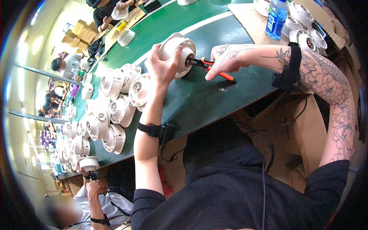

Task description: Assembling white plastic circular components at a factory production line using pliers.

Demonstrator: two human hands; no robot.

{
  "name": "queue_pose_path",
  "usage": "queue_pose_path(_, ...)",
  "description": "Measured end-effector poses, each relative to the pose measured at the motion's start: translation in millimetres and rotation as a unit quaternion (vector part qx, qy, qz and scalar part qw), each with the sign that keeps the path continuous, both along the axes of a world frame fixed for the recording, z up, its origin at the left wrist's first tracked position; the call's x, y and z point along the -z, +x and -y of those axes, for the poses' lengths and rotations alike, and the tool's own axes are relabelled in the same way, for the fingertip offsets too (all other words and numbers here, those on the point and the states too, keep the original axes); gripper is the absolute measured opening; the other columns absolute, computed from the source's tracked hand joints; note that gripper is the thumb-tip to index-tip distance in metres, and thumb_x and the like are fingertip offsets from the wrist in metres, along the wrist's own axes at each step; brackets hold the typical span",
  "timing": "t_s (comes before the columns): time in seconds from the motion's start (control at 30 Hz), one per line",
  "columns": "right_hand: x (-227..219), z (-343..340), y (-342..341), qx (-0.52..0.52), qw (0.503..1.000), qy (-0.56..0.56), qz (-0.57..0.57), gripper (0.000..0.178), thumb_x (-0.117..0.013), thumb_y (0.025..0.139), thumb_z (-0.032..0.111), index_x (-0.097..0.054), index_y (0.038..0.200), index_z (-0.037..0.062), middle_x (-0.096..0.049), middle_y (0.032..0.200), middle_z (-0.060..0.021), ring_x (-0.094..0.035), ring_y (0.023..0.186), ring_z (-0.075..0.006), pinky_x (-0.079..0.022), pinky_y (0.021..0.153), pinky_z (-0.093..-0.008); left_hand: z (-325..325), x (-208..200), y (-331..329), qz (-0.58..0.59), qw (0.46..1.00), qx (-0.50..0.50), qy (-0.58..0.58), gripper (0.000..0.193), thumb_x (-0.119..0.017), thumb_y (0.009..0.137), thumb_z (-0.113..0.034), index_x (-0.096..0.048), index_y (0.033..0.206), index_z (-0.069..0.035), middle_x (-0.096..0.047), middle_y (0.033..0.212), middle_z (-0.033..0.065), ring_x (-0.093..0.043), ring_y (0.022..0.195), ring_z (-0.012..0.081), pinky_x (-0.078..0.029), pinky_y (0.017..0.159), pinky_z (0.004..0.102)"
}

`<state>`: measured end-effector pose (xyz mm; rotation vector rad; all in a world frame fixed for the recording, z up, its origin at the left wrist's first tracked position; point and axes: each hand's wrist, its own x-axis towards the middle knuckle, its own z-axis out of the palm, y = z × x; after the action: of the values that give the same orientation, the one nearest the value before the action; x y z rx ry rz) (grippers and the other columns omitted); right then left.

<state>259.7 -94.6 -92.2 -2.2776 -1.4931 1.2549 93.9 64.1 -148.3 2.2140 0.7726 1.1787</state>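
Note:
My left hand (161, 67) grips a white round plastic housing (173, 43) from its left side, its stepped neck turned to the right above the dark green table (199, 101). In my right hand (226, 60) is a pair of pliers (224, 75) with orange and black handles. The jaws reach into the dark, copper-coloured centre of the housing's neck; what they touch inside is too small to make out. Close to my left forearm stand several similar white housings (140, 90), crowded along the table.
At the upper right, a blue-labelled bottle (276, 20) stands on cardboard beside more white housings (301, 15). A green conveyor belt (157, 25) runs beyond the table. A co-worker's hand (94, 188) works on another housing (89, 163) at lower left. Cables (268, 143) hang below the table edge.

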Motion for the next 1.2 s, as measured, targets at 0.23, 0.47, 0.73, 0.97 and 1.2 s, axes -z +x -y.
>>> queue_pose_path(0.23, 5, -6, -17, -0.116, 0.972, 0.111, 0.171, 0.065, -0.076, 0.067, 0.05, -0.066, 0.094, -0.0079, -0.068, 0.095, -0.0254, -0.066, 0.095, -0.0371, -0.05, 0.083, -0.0434, 1, 0, -1, -0.008, 1.0, -0.009, -0.003, 0.052, -0.081, 0.075, -0.037, -0.067, 0.105, 0.003, -0.072, 0.089, 0.023, -0.073, 0.082, 0.0295, -0.056, 0.078, 0.0364)
queue_pose_path(0.47, 6, 0, -16, -0.021, 1.0, 0.008, 0.006, 0.064, -0.086, 0.065, 0.045, -0.066, 0.092, -0.0103, -0.069, 0.095, -0.0202, -0.066, 0.084, -0.0268, -0.049, 0.074, -0.0384, 3, 2, 0, 0.008, 0.999, -0.002, 0.034, 0.051, -0.082, 0.074, -0.034, -0.067, 0.107, 0.003, -0.072, 0.09, 0.0223, -0.073, 0.082, 0.0295, -0.057, 0.077, 0.037)
queue_pose_path(0.73, 29, -16, -6, -0.124, 0.985, 0.108, 0.048, 0.072, -0.083, 0.061, 0.059, -0.069, 0.088, -0.0065, -0.068, 0.073, -0.0159, -0.068, 0.073, -0.0268, -0.053, 0.069, -0.0376, 6, 7, 13, 0.016, 0.999, 0.001, 0.051, 0.044, -0.082, 0.077, -0.034, -0.067, 0.099, 0.002, -0.072, 0.087, 0.0162, -0.07, 0.079, 0.0218, -0.055, 0.073, 0.033)
queue_pose_path(0.97, 24, -27, -20, -0.119, 0.986, 0.077, 0.084, 0.072, -0.084, 0.06, 0.059, -0.07, 0.084, -0.0068, -0.07, 0.078, -0.0173, -0.068, 0.076, -0.0285, -0.053, 0.071, -0.0386, 4, 2, 1, 0.001, 0.998, -0.011, 0.067, 0.042, -0.082, 0.077, -0.033, -0.067, 0.097, 0.001, -0.072, 0.086, 0.0166, -0.07, 0.078, 0.022, -0.055, 0.072, 0.033)
queue_pose_path(1.2, 11, -23, -32, -0.08, 0.993, 0.01, 0.087, 0.073, -0.085, 0.059, 0.057, -0.069, 0.087, -0.009, -0.07, 0.089, -0.0211, -0.068, 0.083, -0.0291, -0.052, 0.073, -0.0396, -2, 4, -2, -0.014, 0.998, -0.01, 0.054, 0.043, -0.082, 0.076, -0.032, -0.067, 0.099, 0.001, -0.072, 0.087, 0.0173, -0.071, 0.08, 0.0228, -0.055, 0.073, 0.0339)
